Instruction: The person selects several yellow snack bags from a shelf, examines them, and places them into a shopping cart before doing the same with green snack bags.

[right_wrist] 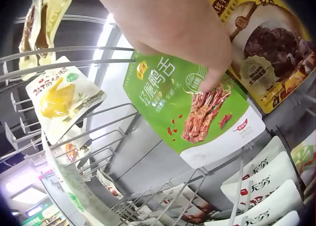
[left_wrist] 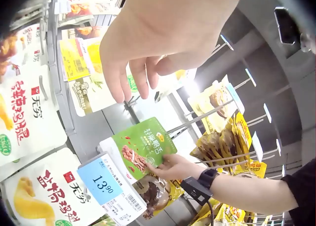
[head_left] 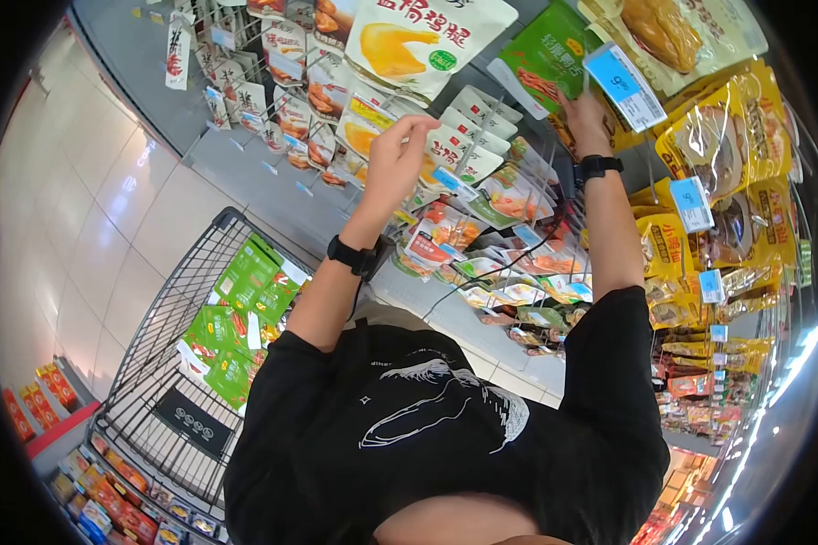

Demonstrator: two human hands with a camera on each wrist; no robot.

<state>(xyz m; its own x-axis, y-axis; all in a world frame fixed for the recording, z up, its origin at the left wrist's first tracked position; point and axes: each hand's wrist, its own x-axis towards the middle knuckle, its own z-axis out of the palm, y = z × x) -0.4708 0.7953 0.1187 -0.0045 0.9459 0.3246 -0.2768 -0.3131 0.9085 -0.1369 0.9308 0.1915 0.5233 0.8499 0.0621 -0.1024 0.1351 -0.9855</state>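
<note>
My right hand grips a green food pouch by its edge at the hanging rack. In the right wrist view, the thumb lies across the front of this green pouch, which has a picture of reddish meat strips and a white bottom band. A yellow pouch hangs close beside it. My left hand is raised in front of the white chicken pouches. Its fingers hang loosely bent in the left wrist view, with nothing held.
A wire shopping cart stands at the left, holding several green pouches. Metal hooks with price tags stick out from the rack. Yellow pouches fill the right side. A cable runs down from the right wrist.
</note>
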